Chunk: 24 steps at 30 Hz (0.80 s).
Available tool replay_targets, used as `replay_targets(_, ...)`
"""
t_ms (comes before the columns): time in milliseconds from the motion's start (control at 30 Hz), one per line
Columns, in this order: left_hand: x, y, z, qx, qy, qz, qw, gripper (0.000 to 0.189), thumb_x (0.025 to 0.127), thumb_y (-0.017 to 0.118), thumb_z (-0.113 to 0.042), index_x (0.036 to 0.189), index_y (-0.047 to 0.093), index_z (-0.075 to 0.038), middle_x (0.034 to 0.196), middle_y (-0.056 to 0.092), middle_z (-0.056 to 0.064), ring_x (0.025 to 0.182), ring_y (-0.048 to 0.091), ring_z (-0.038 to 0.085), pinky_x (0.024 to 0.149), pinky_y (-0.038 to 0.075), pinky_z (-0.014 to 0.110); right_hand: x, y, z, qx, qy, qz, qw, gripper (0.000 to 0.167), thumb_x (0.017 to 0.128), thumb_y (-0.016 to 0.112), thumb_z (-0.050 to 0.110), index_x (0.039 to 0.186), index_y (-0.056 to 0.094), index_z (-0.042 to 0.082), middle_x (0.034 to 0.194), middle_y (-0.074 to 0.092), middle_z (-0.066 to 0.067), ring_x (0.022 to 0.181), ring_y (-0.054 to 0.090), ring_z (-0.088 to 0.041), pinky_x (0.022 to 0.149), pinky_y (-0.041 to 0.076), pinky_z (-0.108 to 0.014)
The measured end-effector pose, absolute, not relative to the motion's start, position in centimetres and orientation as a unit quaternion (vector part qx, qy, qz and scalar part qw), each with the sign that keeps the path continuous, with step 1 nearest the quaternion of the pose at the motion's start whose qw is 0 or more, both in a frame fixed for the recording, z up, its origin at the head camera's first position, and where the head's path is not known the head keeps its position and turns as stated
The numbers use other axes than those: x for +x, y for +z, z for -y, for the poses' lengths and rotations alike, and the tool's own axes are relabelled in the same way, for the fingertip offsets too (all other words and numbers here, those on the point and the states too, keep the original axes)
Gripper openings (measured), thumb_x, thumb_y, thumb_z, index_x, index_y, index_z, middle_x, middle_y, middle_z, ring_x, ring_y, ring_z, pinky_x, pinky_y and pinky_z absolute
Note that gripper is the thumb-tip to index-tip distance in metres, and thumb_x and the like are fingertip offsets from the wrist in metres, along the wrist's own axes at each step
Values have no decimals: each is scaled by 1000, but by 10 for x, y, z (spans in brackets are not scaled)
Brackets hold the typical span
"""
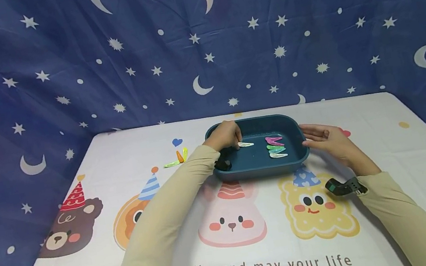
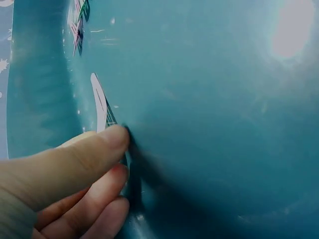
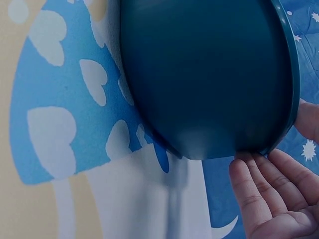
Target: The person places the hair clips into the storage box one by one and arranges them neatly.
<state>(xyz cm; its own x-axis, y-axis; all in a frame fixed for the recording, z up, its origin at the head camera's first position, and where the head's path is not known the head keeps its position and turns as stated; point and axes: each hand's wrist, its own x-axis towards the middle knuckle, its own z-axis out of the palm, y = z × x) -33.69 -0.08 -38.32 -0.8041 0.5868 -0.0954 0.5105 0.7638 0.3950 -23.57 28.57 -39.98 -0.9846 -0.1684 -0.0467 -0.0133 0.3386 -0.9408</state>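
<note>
My left hand (image 1: pixel 224 136) reaches over the near-left part of a dark teal plastic tray (image 1: pixel 262 171) and pinches a white snap hair clip (image 2: pixel 99 99) between thumb and fingers, just at the tray floor. Further right inside, pink clips (image 1: pixel 274 141), green clips (image 1: pixel 275 148) and a white clip (image 1: pixel 278 155) lie in a column. At the tray's right end, my right hand (image 1: pixel 327 141) touches the outer wall with extended fingers (image 3: pixel 286 184) and its thumb near the rim. Left of the tray, an orange clip (image 1: pixel 179 156) and yellow-green clips (image 1: pixel 171 164) lie on the cloth.
A white tablecloth (image 1: pixel 229 225) with cartoon figures and lettering covers the table. Behind it hangs a blue curtain (image 1: pixel 241 52) with stars and moons. The tray's raised walls surround the clips. A black wrist device (image 1: pixel 346 186) sits on the right wrist.
</note>
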Motion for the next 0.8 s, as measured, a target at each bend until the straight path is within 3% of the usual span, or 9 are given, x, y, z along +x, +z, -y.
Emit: replay_targets(800, -342, -389, 3, 276, 194, -935, 105, 9, 74, 78, -6, 83, 75, -5, 83, 73, 9, 70, 62, 14, 65, 51, 23, -235, -400, -286, -56, -582, -809, 65, 66, 88, 66, 18, 142, 36, -3, 143, 36, -28, 100, 54, 17, 84, 46, -7)
